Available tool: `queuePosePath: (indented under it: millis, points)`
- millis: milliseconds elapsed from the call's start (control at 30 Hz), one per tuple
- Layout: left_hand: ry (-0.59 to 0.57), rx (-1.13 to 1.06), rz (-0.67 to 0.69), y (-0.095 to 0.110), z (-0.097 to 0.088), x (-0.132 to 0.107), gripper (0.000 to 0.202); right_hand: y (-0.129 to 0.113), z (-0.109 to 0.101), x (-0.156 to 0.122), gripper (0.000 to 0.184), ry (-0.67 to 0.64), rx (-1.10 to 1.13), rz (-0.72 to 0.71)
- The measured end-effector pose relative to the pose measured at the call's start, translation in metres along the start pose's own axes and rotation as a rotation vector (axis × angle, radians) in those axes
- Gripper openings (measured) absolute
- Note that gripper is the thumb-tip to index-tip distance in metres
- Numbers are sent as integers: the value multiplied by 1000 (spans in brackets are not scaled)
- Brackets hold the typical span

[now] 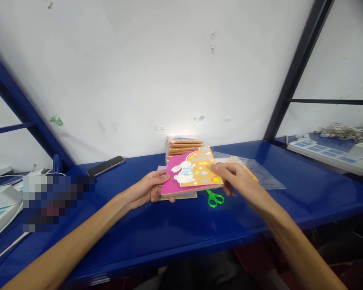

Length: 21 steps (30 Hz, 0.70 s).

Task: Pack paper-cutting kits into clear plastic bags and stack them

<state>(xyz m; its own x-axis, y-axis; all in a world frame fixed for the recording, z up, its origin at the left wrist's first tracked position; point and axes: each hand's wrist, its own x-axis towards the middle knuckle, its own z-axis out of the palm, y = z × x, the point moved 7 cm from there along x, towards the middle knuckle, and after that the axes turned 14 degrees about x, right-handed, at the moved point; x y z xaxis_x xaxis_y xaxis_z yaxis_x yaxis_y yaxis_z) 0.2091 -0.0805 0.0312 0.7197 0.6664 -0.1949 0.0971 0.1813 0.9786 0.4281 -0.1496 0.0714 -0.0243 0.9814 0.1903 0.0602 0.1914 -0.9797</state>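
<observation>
Take the pink-and-orange book (185, 174) as the middle of your clock, twelve pointing at the wall. Farthest left, just below nine o'clock, a white power strip (0, 211) lies among cables on your blue desk (145, 233). A dark phone (105, 166) rests at nine, near the wall. Your left hand (154, 187), at eight, grips the book's pink side, thumb on top and fingers underneath. The book is raised in front of you, white rabbit facing up, partly covering a yellow-edged item (187, 196) on the desk at six. At twelve, behind it, stands a stack of wrapped books (184, 144). Green scissors (214, 199) lie at five, their blades hidden. Your right hand (231, 176), at three, pinches the book's orange edge, thumb above, fingers curled below. Beyond that hand, also at three, a clear plastic sleeve (268, 177) lies flat. Farthest right is another power strip (329, 155).
</observation>
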Motion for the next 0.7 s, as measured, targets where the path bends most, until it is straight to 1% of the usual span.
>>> queuePosePath:
  millis: [67,133,233,333,433,467,533,567,600,700]
  points:
    - [-29,46,9,1,4,0,51,-4,-5,-1,52,73,95,-37]
    - [-14,46,29,3,5,-1,53,-7,-13,-2,46,167,200,-72]
    - [57,3,77,11,-1,-3,58,-11,-27,-5,35,289,337,-106]
    - [163,-30,138,25,-15,-6,52,-15,-51,-8,26,425,461,-184]
    - [300,-65,191,38,-40,-11,45,-17,-79,-9,26,531,472,-275]
    - [364,-83,209,41,-53,-13,41,-17,-88,-8,28,551,429,-296]
    - [516,-109,237,46,-81,-19,28,-14,-103,-6,32,571,309,-310]
    - [593,-110,241,48,-96,-22,19,-11,-110,-4,34,567,262,-300]
    - [638,-87,224,49,-109,-25,14,-7,-114,-1,37,550,204,-274]
    - [649,-44,178,50,-137,-30,15,5,-121,7,46,505,-3,-188]
